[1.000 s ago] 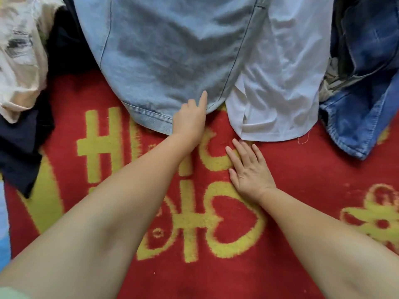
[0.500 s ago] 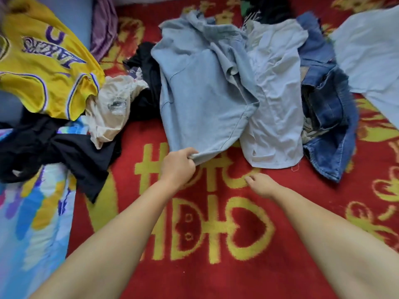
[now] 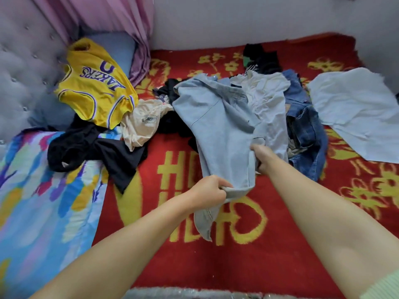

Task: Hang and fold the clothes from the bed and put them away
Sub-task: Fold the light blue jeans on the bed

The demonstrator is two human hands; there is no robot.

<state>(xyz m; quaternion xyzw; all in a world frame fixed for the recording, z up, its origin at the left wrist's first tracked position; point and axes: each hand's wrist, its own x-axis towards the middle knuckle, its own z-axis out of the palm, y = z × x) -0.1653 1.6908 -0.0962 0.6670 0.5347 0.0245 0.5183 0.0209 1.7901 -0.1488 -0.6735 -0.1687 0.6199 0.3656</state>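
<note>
A pale blue denim garment lies stretched from the clothes pile toward me over the red bed cover. My left hand is closed on its near hem, which bunches and hangs below the fist. My right hand grips the garment's right edge a little farther away. Beside it lie a white shirt, dark blue jeans, a cream top, a black garment and a yellow jersey.
A light blue cloth lies flat at the right. A colourful blanket covers the left side. A grey padded headboard, a blue pillow and a pink curtain stand at the back left, with a white wall behind.
My view has pulled back and up from the bed. My right hand has left the red cover and gripped the denim garment's edge. My left hand has pulled the hem nearer.
</note>
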